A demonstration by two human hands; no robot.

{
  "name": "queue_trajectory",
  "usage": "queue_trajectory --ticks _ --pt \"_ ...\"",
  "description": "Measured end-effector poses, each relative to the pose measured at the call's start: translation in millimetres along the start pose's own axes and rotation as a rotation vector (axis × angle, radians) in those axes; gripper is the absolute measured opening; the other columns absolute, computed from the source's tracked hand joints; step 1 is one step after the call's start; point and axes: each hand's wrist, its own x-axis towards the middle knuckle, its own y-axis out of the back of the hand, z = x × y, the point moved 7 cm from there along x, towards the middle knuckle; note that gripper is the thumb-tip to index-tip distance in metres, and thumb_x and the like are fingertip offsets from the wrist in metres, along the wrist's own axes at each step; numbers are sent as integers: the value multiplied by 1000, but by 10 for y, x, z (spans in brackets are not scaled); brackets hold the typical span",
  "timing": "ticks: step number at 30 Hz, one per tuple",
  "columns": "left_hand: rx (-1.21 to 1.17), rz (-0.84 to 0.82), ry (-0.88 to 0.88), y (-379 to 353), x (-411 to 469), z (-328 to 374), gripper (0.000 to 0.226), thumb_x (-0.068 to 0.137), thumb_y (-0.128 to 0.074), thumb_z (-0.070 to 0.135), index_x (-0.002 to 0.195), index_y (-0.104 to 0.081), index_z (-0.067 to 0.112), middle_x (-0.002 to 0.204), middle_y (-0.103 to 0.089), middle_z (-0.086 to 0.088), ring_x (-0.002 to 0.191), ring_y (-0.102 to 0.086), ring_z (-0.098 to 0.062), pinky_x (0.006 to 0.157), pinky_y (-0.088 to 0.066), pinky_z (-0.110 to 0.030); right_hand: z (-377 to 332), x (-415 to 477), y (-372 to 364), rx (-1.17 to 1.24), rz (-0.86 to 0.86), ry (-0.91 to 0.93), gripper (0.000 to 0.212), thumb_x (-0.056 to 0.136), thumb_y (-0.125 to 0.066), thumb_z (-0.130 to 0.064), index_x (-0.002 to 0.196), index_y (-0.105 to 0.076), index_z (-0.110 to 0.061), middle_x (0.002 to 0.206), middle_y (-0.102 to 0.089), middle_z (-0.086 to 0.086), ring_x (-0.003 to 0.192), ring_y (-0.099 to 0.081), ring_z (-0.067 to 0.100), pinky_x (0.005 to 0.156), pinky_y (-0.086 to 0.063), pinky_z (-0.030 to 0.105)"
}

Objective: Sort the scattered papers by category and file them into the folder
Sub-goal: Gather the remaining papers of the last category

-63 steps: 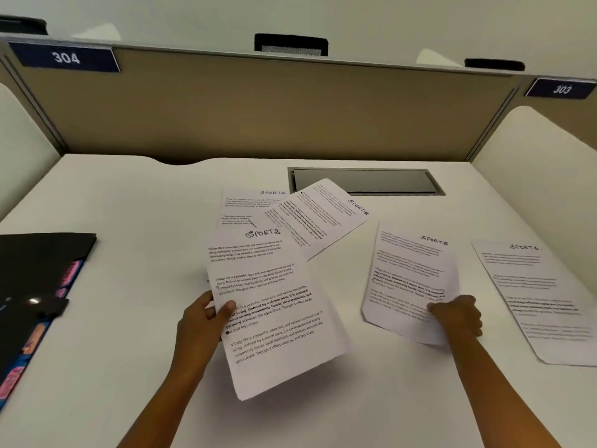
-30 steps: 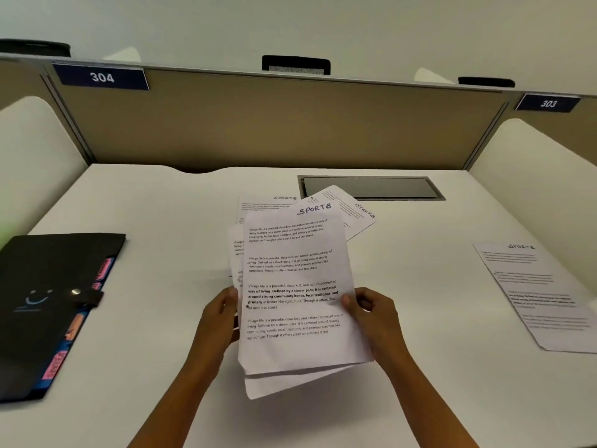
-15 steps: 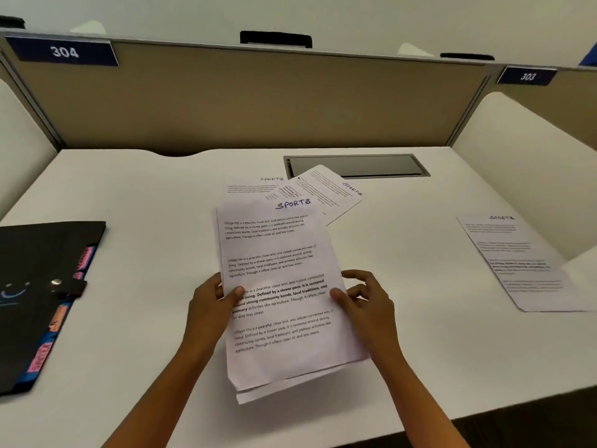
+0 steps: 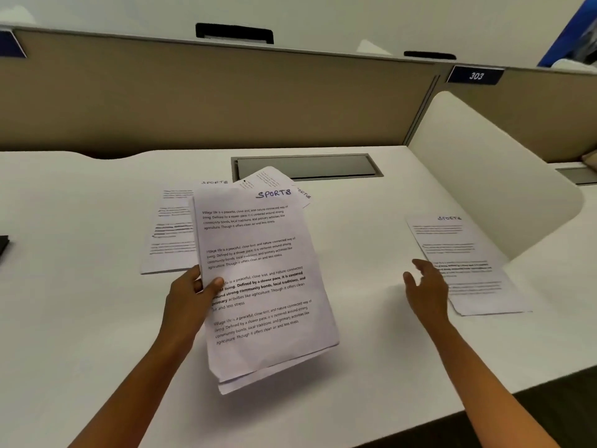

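My left hand (image 4: 190,297) grips a small stack of printed sheets (image 4: 261,286) headed "SPORTS" by its left edge, lifted above the white desk (image 4: 80,318). My right hand (image 4: 424,287) hovers with fingers spread beside a single "SPORTS" sheet (image 4: 465,263) lying flat at the right; its fingertips reach that sheet's left edge. Two more "SPORTS" sheets lie behind the stack: one flat (image 4: 171,231) at the left, one angled (image 4: 274,179), mostly hidden. Only a dark corner of the folder (image 4: 2,245) shows at the far left edge.
A grey cable hatch (image 4: 307,166) is set into the desk at the back. A beige partition (image 4: 226,98) closes off the rear, and a white curved divider (image 4: 484,176) bounds the right side. The desk's front edge runs at lower right.
My right hand has let go of the stack and moved right to the lone sheet. The left hand still holds the stack. The view has swung right, pushing the folder almost out of frame.
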Motion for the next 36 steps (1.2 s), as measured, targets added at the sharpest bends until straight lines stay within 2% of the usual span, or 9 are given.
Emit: queue_trajectory --ticks 7,9,13,16,19,23,27,33,36 --pt "-17 -15 26 -692 9 163 33 89 -61 17 121 -58 17 106 -68 -6 88 -67 -25 81 -54 -44 1093 880 488 -264 -68 -232 51 91 -54 -9 138 -37 4 138 -41 29 128 -39 41 106 -32 44" --pt "-24 -12 34 -858 3 189 33 89 -61 17 122 -58 16 106 -68 -5 88 -67 -24 81 -54 -43 1182 938 462 -308 -94 -178 48 91 -54 -10 135 -41 5 137 -44 27 127 -41 40 106 -32 44" --pt "-42 -6 57 -1160 -29 201 28 90 -59 16 117 -58 18 105 -67 -5 87 -66 -23 79 -53 -41 1022 826 296 -374 -36 129 25 84 -59 -10 106 -61 0 101 -63 21 97 -56 38 83 -46 41" --pt "-51 -1 76 -1327 -74 176 28 91 -59 16 119 -58 17 102 -67 -4 83 -66 -18 70 -52 -31 916 888 324 -214 -45 213 23 86 -62 -9 108 -59 -2 102 -61 17 97 -55 31 83 -45 39" --pt "-62 12 103 -1417 -144 95 28 91 -59 16 119 -58 17 102 -68 -4 84 -67 -18 69 -52 -30 1110 1162 473 -276 4 39 40 81 -67 -6 117 -53 3 113 -53 27 108 -47 40 90 -39 43" --pt "-84 37 129 -1493 -235 20 23 91 -58 15 113 -59 20 95 -68 2 82 -67 -17 67 -52 -29 1382 1374 543 -418 -80 -359 72 79 -74 -26 129 -36 7 130 -39 34 122 -38 47 100 -34 52" --pt "-91 52 152 -1529 -287 -50 20 91 -59 16 110 -59 23 92 -68 5 81 -67 -16 66 -52 -30 1392 1426 508 -320 -136 -423 68 80 -74 -20 128 -35 9 128 -47 33 120 -44 47 98 -38 51" --pt "-56 74 186 -1441 -295 -175 18 90 -59 16 108 -61 19 94 -70 -1 81 -68 -20 70 -53 -34 732 1274 610 -225 -33 84 13 87 -58 -1 100 -59 3 94 -66 23 84 -62 36 69 -50 37" --pt "-38 64 206 -1372 -286 -251 20 91 -58 13 110 -61 16 95 -69 -4 83 -67 -23 78 -54 -40 119 979 677 -218 4 349 5 88 -59 -3 89 -64 -1 83 -68 15 69 -61 25 60 -46 28"
